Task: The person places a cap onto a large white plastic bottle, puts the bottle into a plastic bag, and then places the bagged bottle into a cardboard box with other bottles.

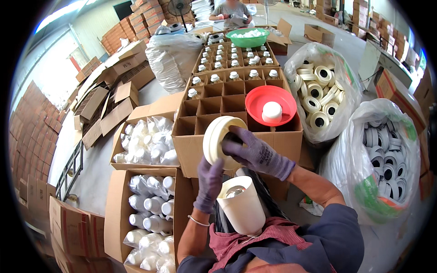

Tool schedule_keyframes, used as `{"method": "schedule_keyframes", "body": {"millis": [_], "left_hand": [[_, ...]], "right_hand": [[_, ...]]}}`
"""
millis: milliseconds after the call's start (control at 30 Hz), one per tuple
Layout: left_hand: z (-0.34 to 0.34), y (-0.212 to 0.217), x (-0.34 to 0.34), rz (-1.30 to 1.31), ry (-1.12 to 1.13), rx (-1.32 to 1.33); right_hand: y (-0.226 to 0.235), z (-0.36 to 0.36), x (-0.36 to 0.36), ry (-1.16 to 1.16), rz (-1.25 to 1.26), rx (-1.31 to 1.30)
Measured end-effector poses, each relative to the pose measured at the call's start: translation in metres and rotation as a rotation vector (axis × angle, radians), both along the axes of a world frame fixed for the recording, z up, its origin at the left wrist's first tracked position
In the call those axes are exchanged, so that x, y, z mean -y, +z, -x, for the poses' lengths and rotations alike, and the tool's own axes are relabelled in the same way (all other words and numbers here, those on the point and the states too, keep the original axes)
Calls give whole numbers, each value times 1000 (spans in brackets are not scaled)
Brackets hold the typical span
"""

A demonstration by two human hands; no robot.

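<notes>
The cream-coloured round plastic cap [217,139] sits tilted in front of the person's chest, its open side turned toward the right hand [255,154], whose gloved fingers are curled into and around its rim. The left hand [208,182], also in a purple-grey knit glove, rises from below with its fingers closed against the lower edge of the cap, just above the mouth of a white plastic jug [242,207] that rests on the person's lap with a silvery seal showing in its opening.

Directly behind the cap stands a brown cardboard carton with grid dividers [214,107]; its far cells hold small white-capped bottles [232,75], the near cells are open. A red plastic bowl [255,102] lies on the carton's right part with one white round lid [272,111] in it. Further back a green plastic basin [248,41] sits on a second carton.

To the left, two open cardboard boxes [116,200] hold white bottles wrapped in clear bags. To the right, two large clear plastic sacks [350,159] are filled with cream ring-shaped caps. Another person [231,11] sits at the far end of the floor.
</notes>
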State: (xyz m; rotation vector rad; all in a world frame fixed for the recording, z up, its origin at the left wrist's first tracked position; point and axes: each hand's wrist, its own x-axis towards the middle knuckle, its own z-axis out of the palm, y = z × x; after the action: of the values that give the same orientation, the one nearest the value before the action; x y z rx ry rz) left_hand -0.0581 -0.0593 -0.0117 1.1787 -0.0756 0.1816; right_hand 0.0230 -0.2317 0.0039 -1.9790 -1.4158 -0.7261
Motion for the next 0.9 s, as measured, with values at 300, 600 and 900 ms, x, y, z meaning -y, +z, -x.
{"method": "schedule_keyframes", "body": {"millis": [300, 600, 900], "left_hand": [[3, -20, -25, 65, 136, 22], [-2, -5, -14, -940, 271, 549], [-3, -35, -31, -152, 40, 3]], "right_hand": [[-1, 16, -24, -81, -138, -321], [-39, -4, -26, 246, -227, -748], [-18, -6, -18, -22, -82, -1030]]}}
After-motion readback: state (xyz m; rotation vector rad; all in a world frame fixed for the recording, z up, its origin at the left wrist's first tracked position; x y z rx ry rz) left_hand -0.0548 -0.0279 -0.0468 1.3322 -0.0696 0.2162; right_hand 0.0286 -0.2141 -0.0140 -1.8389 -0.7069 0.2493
